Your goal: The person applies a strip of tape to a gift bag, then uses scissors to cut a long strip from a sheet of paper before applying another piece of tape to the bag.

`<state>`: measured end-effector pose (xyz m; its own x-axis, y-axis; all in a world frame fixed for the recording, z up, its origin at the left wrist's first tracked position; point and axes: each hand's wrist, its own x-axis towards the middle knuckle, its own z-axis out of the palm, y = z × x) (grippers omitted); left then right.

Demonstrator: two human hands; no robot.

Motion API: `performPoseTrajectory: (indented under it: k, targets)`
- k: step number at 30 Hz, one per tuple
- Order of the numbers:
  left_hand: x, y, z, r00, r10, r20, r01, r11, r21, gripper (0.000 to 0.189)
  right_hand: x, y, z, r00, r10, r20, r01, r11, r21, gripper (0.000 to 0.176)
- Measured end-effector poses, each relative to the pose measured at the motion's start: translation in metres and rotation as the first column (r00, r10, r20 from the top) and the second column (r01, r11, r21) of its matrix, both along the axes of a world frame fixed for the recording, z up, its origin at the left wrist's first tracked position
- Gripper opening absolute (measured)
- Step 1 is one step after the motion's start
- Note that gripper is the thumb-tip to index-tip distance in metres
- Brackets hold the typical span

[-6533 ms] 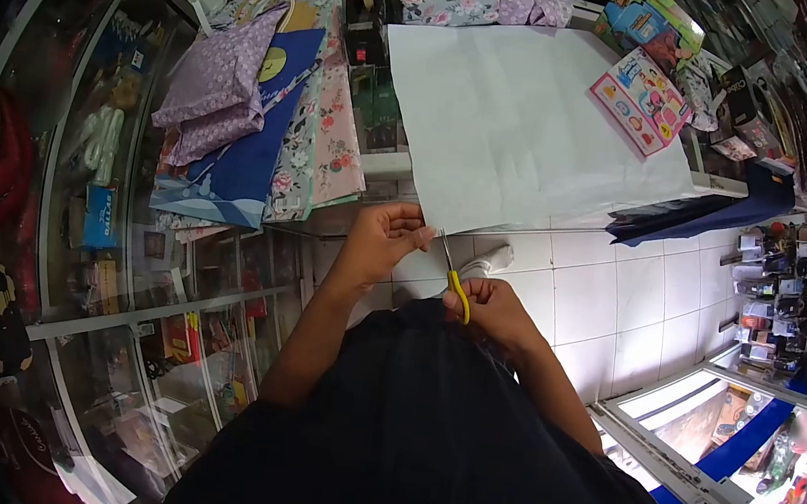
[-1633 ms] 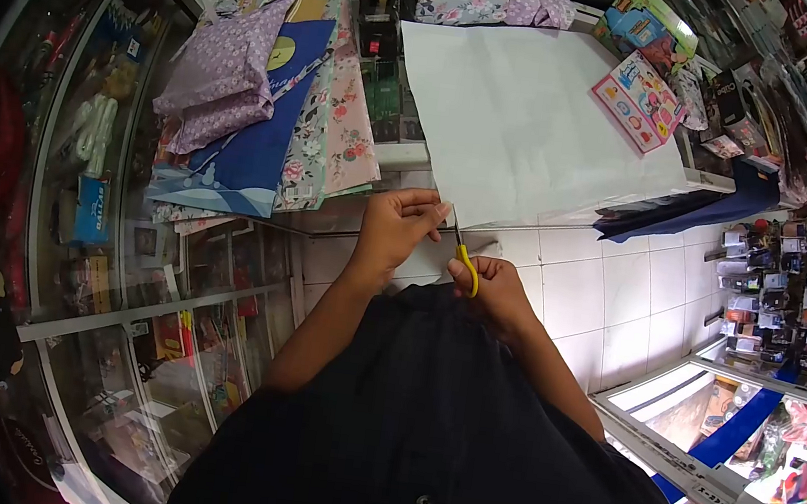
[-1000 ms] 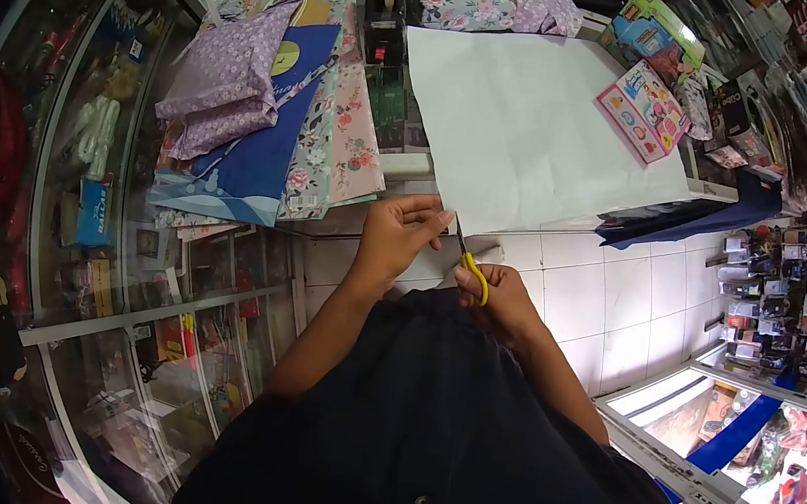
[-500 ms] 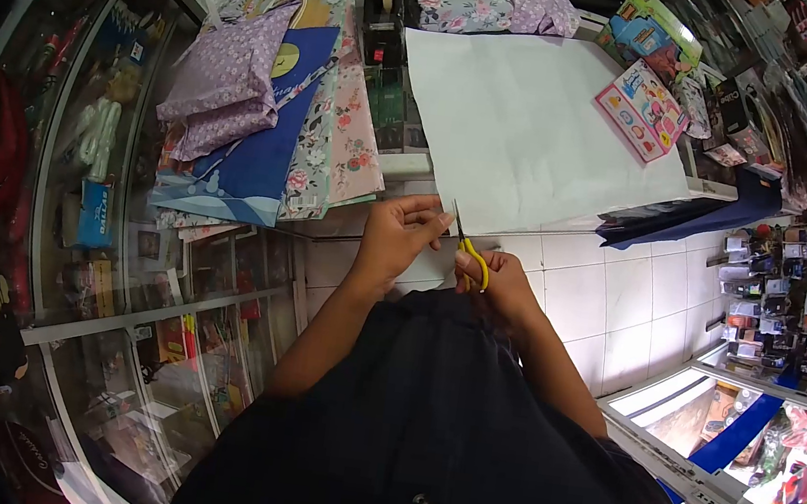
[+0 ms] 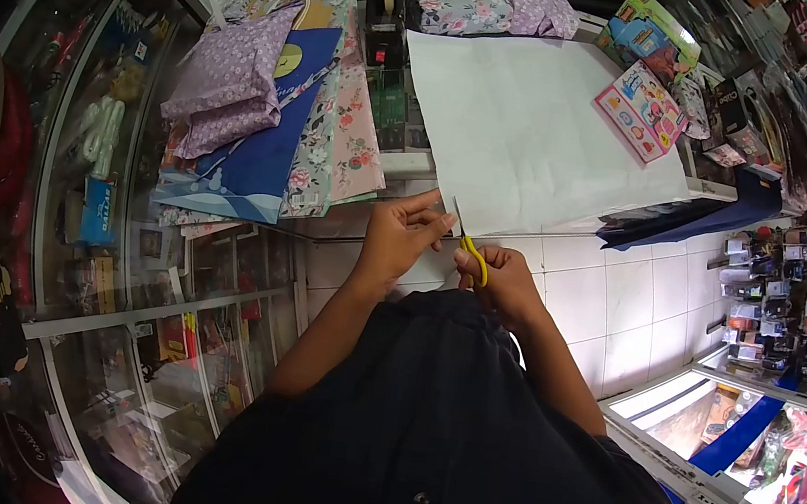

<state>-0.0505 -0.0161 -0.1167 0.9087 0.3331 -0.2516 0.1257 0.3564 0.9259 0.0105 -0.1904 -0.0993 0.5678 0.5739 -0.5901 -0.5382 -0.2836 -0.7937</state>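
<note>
My right hand [image 5: 506, 280] is closed around the yellow handles of a pair of scissors [image 5: 479, 261]. The thin metal blades point up and away, over the near left edge of a large white sheet of paper [image 5: 550, 129]. Close beside the blades, my left hand [image 5: 399, 244] has its thumb and fingers drawn together at that same paper edge, the thumb tip overlapping the sheet. How much paper sits between those fingers is partly hidden.
A pink toy box [image 5: 640, 112] rests on the paper's right part, by a green box [image 5: 657, 36]. Left lie a purple floral bag [image 5: 233, 80], a blue bag [image 5: 283, 126] and floral bags. Glass cabinets [image 5: 153, 322] stand left; a tiled floor [image 5: 619, 299] shows right.
Both hands and the scissors stay in nearly the same place, with only slight shifts. The view has moved a little; the paper and bags lie as before.
</note>
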Motion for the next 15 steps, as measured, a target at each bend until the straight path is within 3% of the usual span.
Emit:
performPoseTrajectory:
  k: [15]
  targets:
    - [-0.0003,-0.0022,-0.0009,1.0,-0.01,-0.009,0.01,1.0,0.002,0.057,-0.0013,-0.0034,-0.0031,1.0,0.001,0.027,0.0,0.999,-0.036,0.031]
